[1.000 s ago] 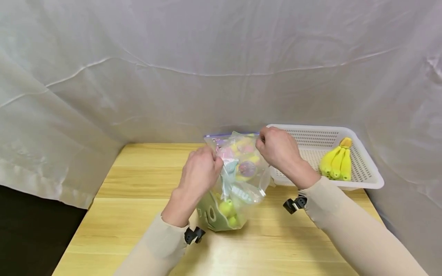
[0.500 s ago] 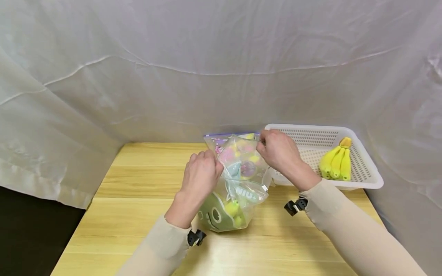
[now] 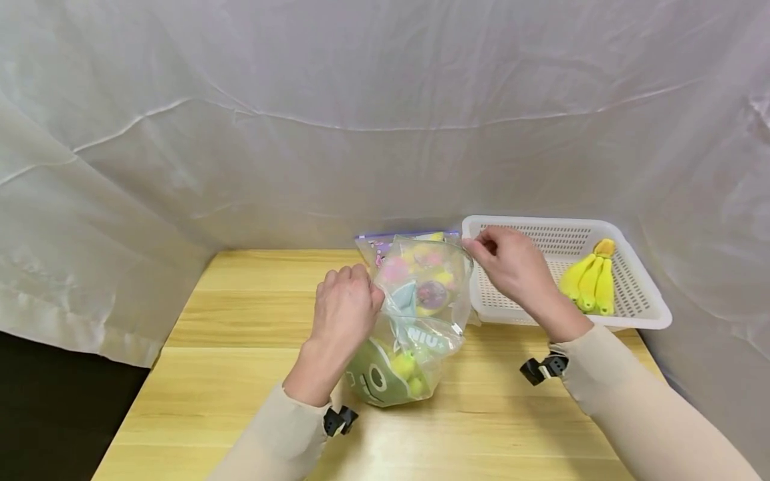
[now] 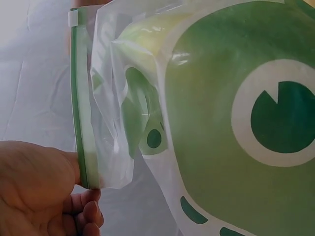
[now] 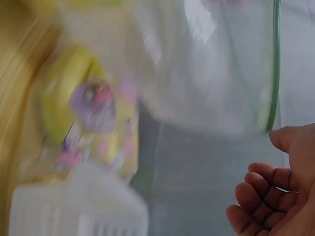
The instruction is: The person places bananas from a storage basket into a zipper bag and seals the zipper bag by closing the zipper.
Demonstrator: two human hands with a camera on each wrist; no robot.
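A clear zip bag (image 3: 385, 374) with a green cartoon face stands on the table, with yellow-green items (image 3: 404, 364) inside. Its green zip edge (image 4: 78, 98) runs beside my left hand (image 3: 345, 300), which pinches one end between thumb and fingers. At the opposite end of the zip my right hand (image 3: 511, 264) has its thumb tip by the bag's corner, and the other fingers are loosely bent away from it. Whether that thumb touches the plastic I cannot tell. Behind leans a second bag (image 3: 381, 247) with a purple zip, holding yellow and pink things.
A white perforated basket (image 3: 652, 310) stands at the back right, with a bunch of toy bananas (image 3: 589, 280) in it. The wooden table (image 3: 240, 387) ends at a dark gap on the left. Grey cloth (image 3: 385, 153) hangs behind.
My right hand has moved right, its fingers loosening from the bag's edge. The green bag has turned so that its printed face shows more. My left hand has hardly moved.
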